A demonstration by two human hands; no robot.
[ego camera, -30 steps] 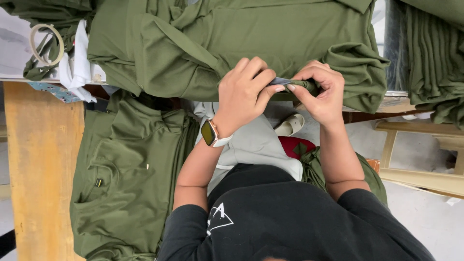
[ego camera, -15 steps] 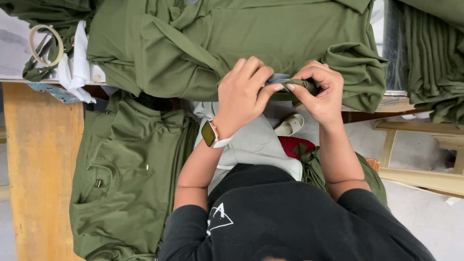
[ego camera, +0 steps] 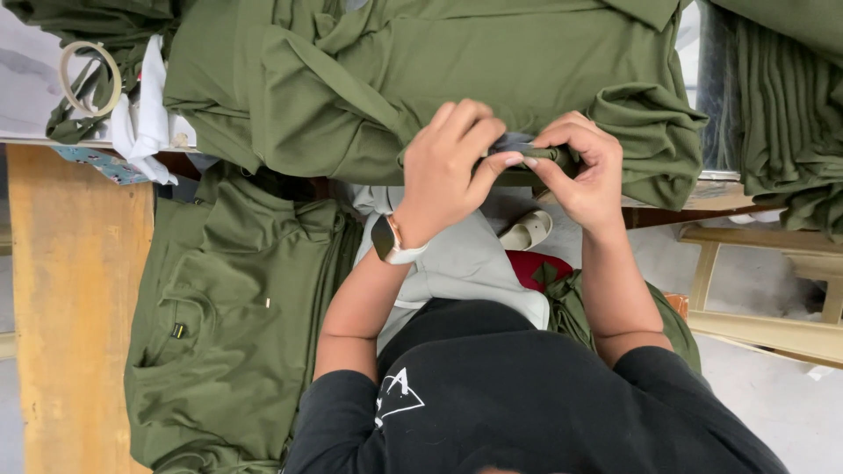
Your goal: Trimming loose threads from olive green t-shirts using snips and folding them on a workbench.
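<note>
Both my hands meet over a small folded strip of olive-green fabric at the near edge of the table. My left hand, with a watch on its wrist, pinches the strip from the left with fingers curled over it. My right hand grips the strip's right end between thumb and fingers. The strip belongs to, or lies against, a large olive-green garment spread across the table. What lies under my fingers is hidden.
More olive garments hang off the table edge at the left and lie stacked at the right. A tape roll and white cloth sit at the top left. A wooden panel stands left, a wooden frame right.
My hands have stayed in place; the fingers have shifted slightly on the strip, working the fabric between them.
</note>
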